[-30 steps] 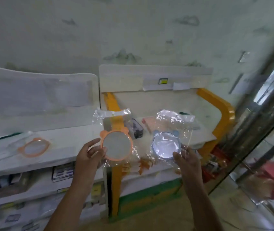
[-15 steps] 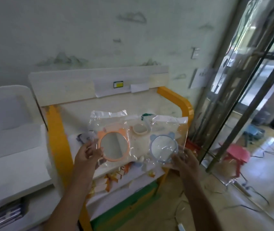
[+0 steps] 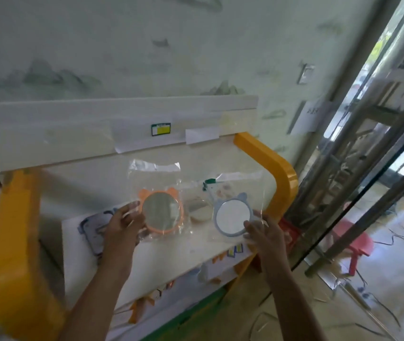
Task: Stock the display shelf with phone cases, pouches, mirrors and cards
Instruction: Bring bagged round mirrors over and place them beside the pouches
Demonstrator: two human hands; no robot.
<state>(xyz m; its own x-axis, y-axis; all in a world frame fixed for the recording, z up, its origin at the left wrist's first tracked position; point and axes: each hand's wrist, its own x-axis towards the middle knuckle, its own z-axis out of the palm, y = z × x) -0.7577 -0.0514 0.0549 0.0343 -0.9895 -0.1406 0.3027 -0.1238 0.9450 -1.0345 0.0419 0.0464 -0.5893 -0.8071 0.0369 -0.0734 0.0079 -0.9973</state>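
Observation:
My left hand [image 3: 124, 221] pinches the left edge of a clear bag holding an orange round mirror with ears [image 3: 161, 214]. A blue round mirror with ears [image 3: 231, 216], also in a clear bag, is held at its lower right corner by my right hand [image 3: 265, 233]. Both hang just above the white top shelf [image 3: 171, 249] of the yellow-framed display stand [image 3: 269, 161]. A beige round mirror [image 3: 199, 210] lies on the shelf between them, and a phone case [image 3: 92, 230] lies behind my left hand.
A white back panel with a green and yellow price label [image 3: 161, 129] runs above the shelf. Lower shelves hold small packaged goods [image 3: 223, 257]. A glass door with metal frame [image 3: 368, 168] stands at the right, and a pink stool [image 3: 353, 242] beyond it.
The view has swung right and closer to the yellow-framed stand. Both hands have lowered the bagged mirrors toward its top shelf, still side by side.

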